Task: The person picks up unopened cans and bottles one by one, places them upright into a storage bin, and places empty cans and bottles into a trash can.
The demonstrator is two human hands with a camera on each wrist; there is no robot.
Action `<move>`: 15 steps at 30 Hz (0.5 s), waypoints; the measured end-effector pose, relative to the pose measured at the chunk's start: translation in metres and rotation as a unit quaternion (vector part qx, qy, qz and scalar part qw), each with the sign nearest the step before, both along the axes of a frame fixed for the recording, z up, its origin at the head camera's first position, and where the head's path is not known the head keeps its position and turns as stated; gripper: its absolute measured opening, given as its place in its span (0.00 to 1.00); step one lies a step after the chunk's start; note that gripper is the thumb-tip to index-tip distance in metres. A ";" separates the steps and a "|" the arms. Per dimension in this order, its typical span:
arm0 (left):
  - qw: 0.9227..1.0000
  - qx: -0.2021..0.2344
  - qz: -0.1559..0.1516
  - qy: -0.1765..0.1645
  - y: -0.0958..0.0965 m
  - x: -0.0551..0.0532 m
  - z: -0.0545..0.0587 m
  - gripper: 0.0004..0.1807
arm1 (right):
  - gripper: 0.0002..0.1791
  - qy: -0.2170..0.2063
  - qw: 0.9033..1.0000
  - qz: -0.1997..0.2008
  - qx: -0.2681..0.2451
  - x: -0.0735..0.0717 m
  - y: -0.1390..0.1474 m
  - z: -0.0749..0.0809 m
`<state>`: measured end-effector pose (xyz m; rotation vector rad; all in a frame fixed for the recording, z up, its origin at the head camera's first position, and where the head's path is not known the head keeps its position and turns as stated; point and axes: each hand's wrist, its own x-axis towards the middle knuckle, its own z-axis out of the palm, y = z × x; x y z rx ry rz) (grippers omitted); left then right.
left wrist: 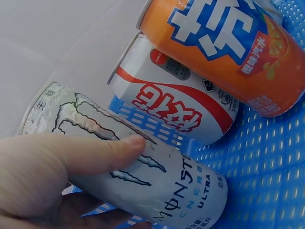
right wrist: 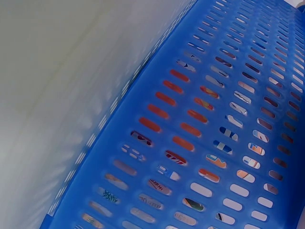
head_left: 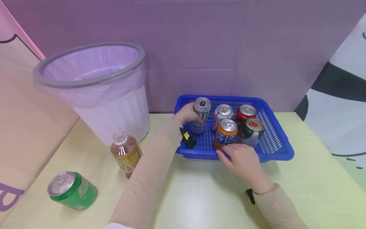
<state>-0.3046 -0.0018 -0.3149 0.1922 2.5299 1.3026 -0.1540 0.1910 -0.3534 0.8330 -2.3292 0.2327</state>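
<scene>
On the table (head_left: pixel 194 197), left hand (head_left: pixel 186 114) grips the tall can (head_left: pixel 202 111) at the basket's (head_left: pixel 281 138) ten o'clock, right hand (head_left: pixel 241 160) its six-o'clock rim, where jerking could topple other cans (head_left: pixel 226 136).

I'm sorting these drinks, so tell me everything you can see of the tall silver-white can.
The tall, slim, silver-white cylindrical can looks metallic, with dark claw-mark outlines, partly visible "Monster Energy Ultra" lettering, and a silver lid bearing a dark tab. It is roughly upright, leaning slightly, at the left side of the blue perforated plastic basket. The person's left grip is wrapped around its side. Whether its base touches the basket floor, or it has been opened, I cannot tell.
</scene>
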 end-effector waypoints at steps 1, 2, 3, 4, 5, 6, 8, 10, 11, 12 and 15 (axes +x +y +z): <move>1.000 0.001 0.000 0.005 0.000 0.000 0.000 0.39 | 0.32 -0.001 1.000 0.000 0.000 0.000 0.000 0.000; 1.000 0.004 0.000 0.009 -0.001 0.001 0.000 0.39 | 0.32 -0.001 1.000 0.001 0.000 0.000 0.000 -0.001; 1.000 0.005 -0.001 0.015 -0.001 0.002 0.000 0.40 | 0.32 0.000 1.000 0.001 -0.001 0.000 0.000 -0.001; 1.000 0.008 0.000 0.020 -0.002 0.002 0.001 0.40 | 0.33 0.001 1.000 0.002 -0.001 0.000 0.000 -0.001; 1.000 0.013 0.000 0.026 -0.002 0.003 0.001 0.40 | 0.33 0.003 1.000 0.002 -0.002 0.000 -0.001 -0.001; 0.999 0.016 0.001 0.031 -0.003 0.003 0.001 0.40 | 0.33 0.005 1.000 0.003 -0.002 0.000 -0.001 -0.001; 0.999 0.026 0.005 0.040 -0.003 0.004 0.002 0.40 | 0.33 0.009 1.000 0.004 -0.002 0.000 -0.001 -0.001; 0.998 0.033 0.007 0.047 -0.004 0.005 0.003 0.39 | 0.33 0.012 1.000 0.005 -0.001 0.000 -0.002 -0.001; 0.998 0.035 0.007 0.051 -0.004 0.005 0.003 0.39 | 0.33 0.013 1.000 0.005 -0.001 0.000 -0.002 -0.001; 0.998 0.037 0.008 0.053 -0.004 0.005 0.003 0.39 | 0.33 0.013 1.000 0.005 -0.002 0.000 -0.002 0.000; 0.998 0.037 0.005 0.054 -0.004 0.005 0.006 0.39 | 0.33 0.013 1.000 0.006 -0.004 0.000 -0.002 0.000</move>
